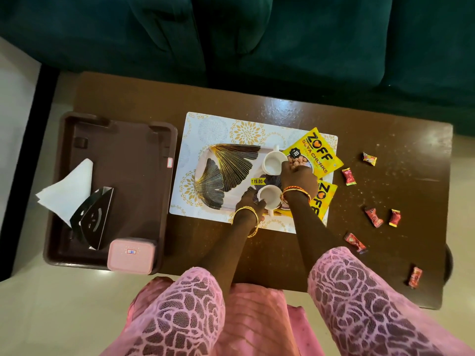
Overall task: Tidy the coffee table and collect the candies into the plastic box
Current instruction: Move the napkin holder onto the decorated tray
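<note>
Two white cups stand on a leaf-patterned tray point(226, 173) that lies on a floral placemat point(223, 129). My right hand point(299, 176) grips the rim of the far cup point(273, 163). My left hand point(253, 201) holds the near cup point(268, 197) at its rim. Several red-wrapped candies lie scattered on the brown table to the right, among them candy point(348, 176), candy point(374, 217) and candy point(355, 243). The pink plastic box point(131, 256), lid on, sits at the near corner of a brown tray point(144, 181) on the left.
Two yellow soya-chunk packets point(314, 152) lie partly under the leaf tray and my right arm. A black napkin holder point(93, 218) with white napkins rests in the brown tray. A dark green sofa point(257, 34) runs along the table's far side. Crumbs dot the table's right part.
</note>
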The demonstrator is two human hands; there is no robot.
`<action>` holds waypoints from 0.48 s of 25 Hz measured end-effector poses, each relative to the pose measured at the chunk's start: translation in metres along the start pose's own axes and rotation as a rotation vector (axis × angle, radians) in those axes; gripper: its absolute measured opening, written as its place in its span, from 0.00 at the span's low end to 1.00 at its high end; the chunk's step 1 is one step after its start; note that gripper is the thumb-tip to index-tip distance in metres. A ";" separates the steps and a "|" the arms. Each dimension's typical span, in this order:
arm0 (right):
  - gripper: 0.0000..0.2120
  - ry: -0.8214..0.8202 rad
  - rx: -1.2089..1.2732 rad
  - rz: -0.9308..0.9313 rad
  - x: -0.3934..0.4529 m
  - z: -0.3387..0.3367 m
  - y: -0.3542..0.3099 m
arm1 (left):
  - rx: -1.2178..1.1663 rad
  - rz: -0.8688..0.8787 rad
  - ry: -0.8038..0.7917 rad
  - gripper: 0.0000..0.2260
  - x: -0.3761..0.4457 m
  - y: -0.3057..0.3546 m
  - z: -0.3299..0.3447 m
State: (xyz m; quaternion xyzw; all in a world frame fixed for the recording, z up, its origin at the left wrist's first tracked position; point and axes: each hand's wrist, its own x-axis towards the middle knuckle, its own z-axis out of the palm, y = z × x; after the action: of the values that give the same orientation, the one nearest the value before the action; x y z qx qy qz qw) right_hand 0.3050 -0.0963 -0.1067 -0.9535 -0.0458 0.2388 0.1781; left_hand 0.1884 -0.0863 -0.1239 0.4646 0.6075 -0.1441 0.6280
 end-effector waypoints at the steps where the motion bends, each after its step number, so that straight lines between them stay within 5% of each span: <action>1: 0.22 0.018 0.010 0.021 -0.003 -0.004 0.002 | 0.022 0.005 -0.005 0.20 -0.003 -0.001 -0.002; 12: 0.15 0.155 0.105 -0.210 -0.126 -0.015 -0.007 | 0.260 0.333 0.347 0.11 -0.093 -0.033 -0.082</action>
State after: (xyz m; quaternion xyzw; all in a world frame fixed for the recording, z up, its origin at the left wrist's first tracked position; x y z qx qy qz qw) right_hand 0.2012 -0.1163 -0.0367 -0.9484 -0.1189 0.1467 0.2549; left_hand 0.0918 -0.0767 -0.0403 0.6525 0.5977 -0.0338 0.4646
